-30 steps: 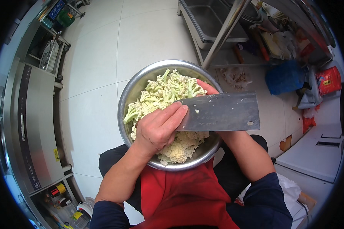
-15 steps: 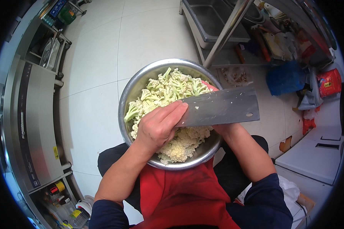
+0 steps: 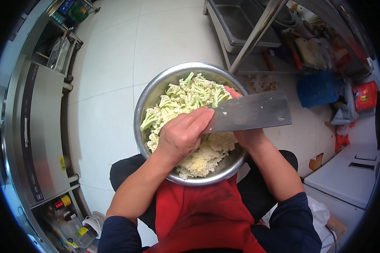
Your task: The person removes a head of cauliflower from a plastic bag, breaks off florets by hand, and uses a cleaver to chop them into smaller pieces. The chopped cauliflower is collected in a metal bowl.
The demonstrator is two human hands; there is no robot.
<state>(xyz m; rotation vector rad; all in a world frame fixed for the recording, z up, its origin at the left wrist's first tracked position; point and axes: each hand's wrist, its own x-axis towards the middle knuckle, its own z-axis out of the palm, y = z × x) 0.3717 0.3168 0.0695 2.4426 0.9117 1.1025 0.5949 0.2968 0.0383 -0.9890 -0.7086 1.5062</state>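
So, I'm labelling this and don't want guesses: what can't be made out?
All in the head view:
Most of the right hand and anything in it: behind the cleaver.
The cleaver's handle: covered by the left hand.
Bottom of the bowl: under cauliflower.
Far end of the metal pans: top edge cuts it off.

Pale floor tiles point(image 3: 103, 63) run beside a steel cabinet point(image 3: 51, 130).

- Trays point(image 3: 238, 21) are resting on a shelf point(image 3: 251, 64).
- A blue tub point(image 3: 318, 89) is sitting near a red bag point(image 3: 365, 96).
- A steel cabinet point(image 3: 48, 130) is standing on the left.
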